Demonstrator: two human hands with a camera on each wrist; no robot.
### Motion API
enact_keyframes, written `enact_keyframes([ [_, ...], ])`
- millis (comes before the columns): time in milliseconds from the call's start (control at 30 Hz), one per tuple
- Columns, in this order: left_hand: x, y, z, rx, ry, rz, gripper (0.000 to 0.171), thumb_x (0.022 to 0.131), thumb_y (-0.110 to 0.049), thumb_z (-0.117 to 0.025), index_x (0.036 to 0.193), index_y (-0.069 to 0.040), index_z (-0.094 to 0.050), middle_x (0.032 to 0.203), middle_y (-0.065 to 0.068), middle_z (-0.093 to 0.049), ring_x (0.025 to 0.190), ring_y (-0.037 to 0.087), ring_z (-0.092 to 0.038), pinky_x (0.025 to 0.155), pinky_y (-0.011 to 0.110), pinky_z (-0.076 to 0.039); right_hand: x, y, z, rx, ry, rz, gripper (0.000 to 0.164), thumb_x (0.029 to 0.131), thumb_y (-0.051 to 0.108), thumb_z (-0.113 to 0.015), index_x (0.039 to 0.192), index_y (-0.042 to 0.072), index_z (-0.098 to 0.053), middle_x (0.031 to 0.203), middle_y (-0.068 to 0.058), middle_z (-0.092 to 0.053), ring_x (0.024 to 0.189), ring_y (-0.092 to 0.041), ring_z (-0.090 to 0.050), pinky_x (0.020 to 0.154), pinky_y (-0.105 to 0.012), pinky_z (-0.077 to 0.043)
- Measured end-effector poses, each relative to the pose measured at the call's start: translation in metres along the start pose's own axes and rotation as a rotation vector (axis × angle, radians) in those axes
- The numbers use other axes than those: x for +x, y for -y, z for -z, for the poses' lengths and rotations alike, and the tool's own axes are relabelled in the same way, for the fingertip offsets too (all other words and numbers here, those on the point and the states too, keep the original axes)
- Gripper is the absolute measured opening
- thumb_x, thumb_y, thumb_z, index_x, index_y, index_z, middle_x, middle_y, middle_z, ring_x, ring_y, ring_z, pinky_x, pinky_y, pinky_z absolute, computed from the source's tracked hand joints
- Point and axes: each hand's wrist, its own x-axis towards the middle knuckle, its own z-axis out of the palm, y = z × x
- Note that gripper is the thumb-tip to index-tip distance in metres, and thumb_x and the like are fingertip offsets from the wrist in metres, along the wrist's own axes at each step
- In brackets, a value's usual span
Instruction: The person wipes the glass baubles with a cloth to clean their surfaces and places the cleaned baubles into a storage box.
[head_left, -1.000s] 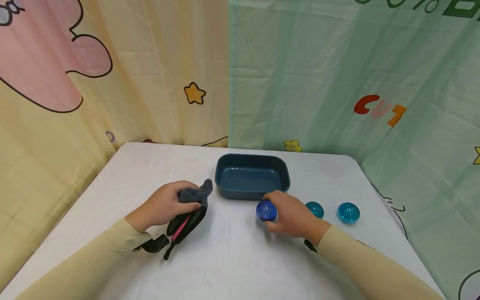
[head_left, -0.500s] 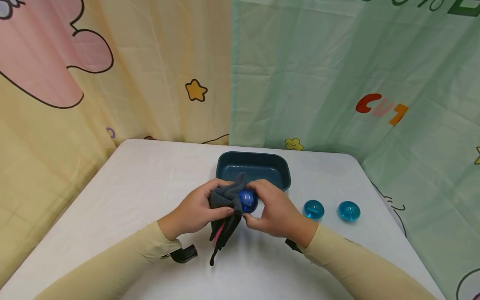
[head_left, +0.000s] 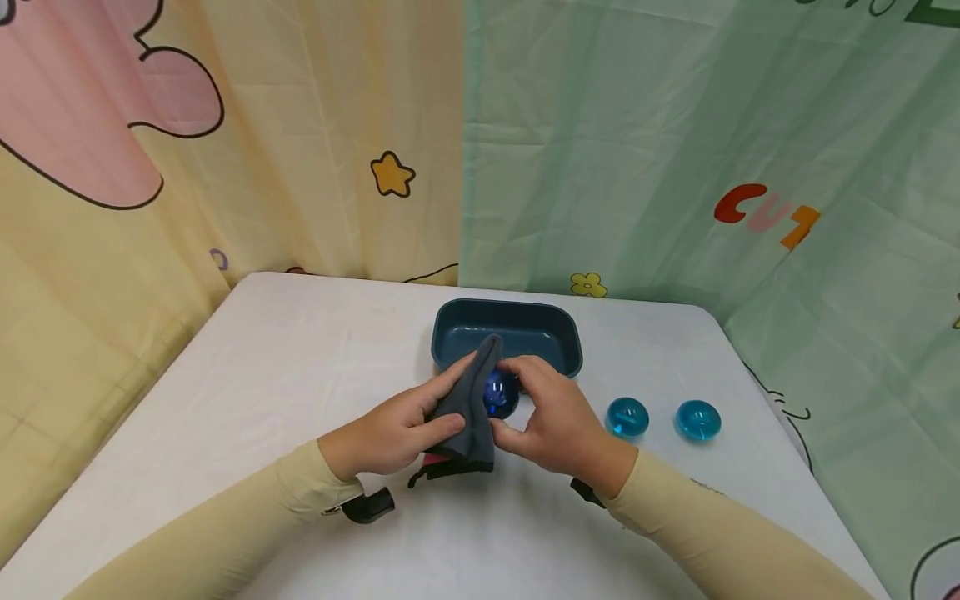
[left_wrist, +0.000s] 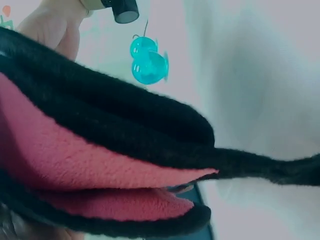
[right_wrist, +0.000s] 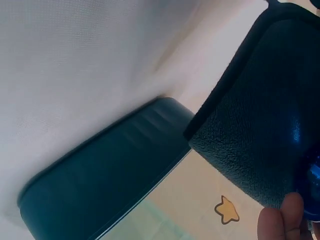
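My left hand (head_left: 401,429) grips a folded cloth (head_left: 467,408), dark grey outside with a pink inner face and black edging. The cloth lies against the left side of a clear, dark blue ball (head_left: 501,393). On the ball's other side, my right hand (head_left: 551,412) holds it between thumb and fingers. Both hands are in front of the dark teal tray (head_left: 567,342), and the cloth's tip overlaps its near rim. The left wrist view shows the cloth's pink folds (left_wrist: 100,155) close up; its grey face (right_wrist: 250,110) fills the right of the right wrist view.
Two turquoise clear balls, a nearer-in one (head_left: 627,417) and an outer one (head_left: 697,421), rest to the right of my right hand. A white-covered table (head_left: 315,333) lies beneath everything. Printed curtains (head_left: 585,150) stand behind its far edge.
My left hand has brought the cloth rightward and my right hand the blue ball leftward, so they meet before the tray. Since half a second ago the cloth has spread flatter against the ball.
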Motion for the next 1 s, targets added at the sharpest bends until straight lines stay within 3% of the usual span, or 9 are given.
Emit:
enact_keyframes([
  [67,0.0,0.0,-0.002,0.008,-0.007,0.011,0.074,0.113,-0.017,-0.048,0.17,-0.032,-0.004,0.176,0.012,-0.016,0.148,0.033,-0.048,0.108,0.023,-0.05,-0.001,0.001,-0.001,0.003,-0.006,-0.005,0.063,0.085,0.024,-0.086,0.137,0.003,-0.056,0.129,-0.011,-0.067,0.108,-0.019,-0.066,0.09,-0.037,-0.063],
  [200,0.0,-0.001,-0.001,0.004,-0.007,0.007,0.065,0.114,-0.012,-0.032,0.17,-0.027,-0.002,0.178,0.009,-0.004,0.16,0.033,-0.025,0.117,0.017,-0.037,-0.001,0.002,-0.002,0.015,-0.02,-0.028,0.064,0.086,0.021,-0.086,0.138,0.001,-0.054,0.128,-0.012,-0.065,0.103,-0.019,-0.065,0.088,-0.036,-0.063],
  [267,0.0,-0.002,0.0,0.0,-0.008,0.007,0.065,0.112,-0.008,-0.028,0.17,-0.026,-0.003,0.178,0.008,-0.002,0.161,0.032,-0.021,0.117,0.015,-0.035,-0.002,0.002,-0.002,0.022,-0.025,-0.034,0.064,0.086,0.02,-0.086,0.137,0.001,-0.054,0.127,-0.012,-0.065,0.103,-0.018,-0.065,0.088,-0.035,-0.062],
  [333,0.001,-0.003,0.001,0.015,-0.011,0.016,0.066,0.113,-0.008,-0.032,0.17,-0.027,-0.004,0.178,0.01,-0.006,0.159,0.032,-0.029,0.116,0.018,-0.039,-0.002,0.002,-0.002,0.025,-0.029,-0.033,0.063,0.086,0.019,-0.086,0.137,0.001,-0.054,0.126,-0.012,-0.065,0.102,-0.018,-0.065,0.087,-0.035,-0.062],
  [433,0.002,-0.004,0.002,0.09,-0.032,0.034,0.076,0.112,-0.015,-0.051,0.17,-0.03,-0.006,0.174,0.014,-0.023,0.144,0.029,-0.054,0.106,0.023,-0.052,-0.002,0.004,-0.001,0.037,-0.031,-0.027,0.062,0.086,0.018,-0.086,0.137,0.001,-0.054,0.127,-0.013,-0.065,0.1,-0.018,-0.065,0.087,-0.037,-0.062],
  [500,0.003,-0.005,0.003,0.152,-0.053,0.042,0.085,0.107,-0.018,-0.062,0.17,-0.03,-0.007,0.169,0.013,-0.034,0.137,0.025,-0.06,0.104,0.025,-0.054,-0.002,0.005,0.0,0.052,-0.028,-0.029,0.062,0.087,0.017,-0.085,0.138,0.001,-0.053,0.128,-0.013,-0.065,0.101,-0.018,-0.064,0.087,-0.039,-0.062],
  [633,0.007,-0.006,0.003,0.237,-0.113,0.04,0.093,0.099,-0.019,-0.075,0.17,-0.029,-0.016,0.161,0.007,-0.049,0.135,0.019,-0.061,0.108,0.029,-0.052,-0.005,0.008,0.0,0.069,-0.014,-0.046,0.063,0.089,0.018,-0.085,0.141,0.002,-0.053,0.131,-0.012,-0.065,0.103,-0.017,-0.065,0.089,-0.037,-0.062],
  [800,0.011,-0.007,0.001,0.284,-0.161,0.03,0.091,0.094,-0.023,-0.082,0.166,-0.03,-0.027,0.155,0.001,-0.056,0.134,0.017,-0.062,0.109,0.033,-0.053,-0.008,0.009,-0.001,0.073,-0.016,-0.045,0.066,0.09,0.02,-0.086,0.143,0.0,-0.052,0.127,-0.012,-0.067,0.101,-0.016,-0.064,0.084,-0.028,-0.061],
  [1000,0.011,-0.008,-0.002,0.257,-0.167,-0.008,0.083,0.092,-0.017,-0.084,0.16,-0.028,-0.038,0.149,0.0,-0.059,0.129,0.016,-0.063,0.107,0.032,-0.054,-0.008,0.01,-0.004,0.235,-0.002,-0.098,0.053,0.098,0.017,-0.075,0.139,-0.001,-0.047,0.113,-0.01,-0.073,0.095,-0.015,-0.069,0.085,-0.028,-0.062],
])
